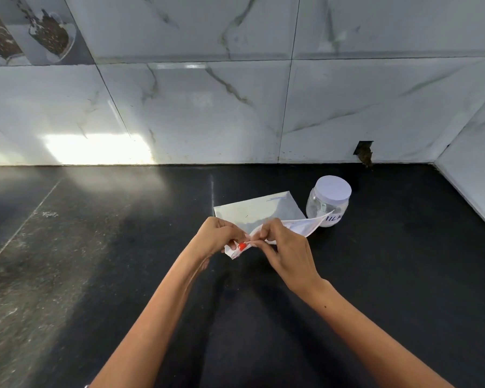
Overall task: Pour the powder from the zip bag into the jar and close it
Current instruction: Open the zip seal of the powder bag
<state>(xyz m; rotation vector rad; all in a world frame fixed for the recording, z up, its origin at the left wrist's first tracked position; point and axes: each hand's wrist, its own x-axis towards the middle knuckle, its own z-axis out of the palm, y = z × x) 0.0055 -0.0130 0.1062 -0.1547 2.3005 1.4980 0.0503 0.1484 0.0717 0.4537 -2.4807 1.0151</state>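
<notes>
A white zip bag (300, 226) with a red mark at its near end hangs over the black counter, held between both hands. My left hand (220, 236) pinches the bag's near end from the left. My right hand (284, 245) pinches the same end from the right. The bag's far corner points toward the jar. A clear plastic jar (326, 204) with a white lid on top stands to the right behind the bag; it has a label with dark letters and some white powder at its bottom.
A flat grey-white square sheet (256, 210) lies on the counter (123, 261) just behind my hands. Marble-patterned wall tiles rise at the back and on the right. A dark hole (364, 152) shows in the back wall near the jar.
</notes>
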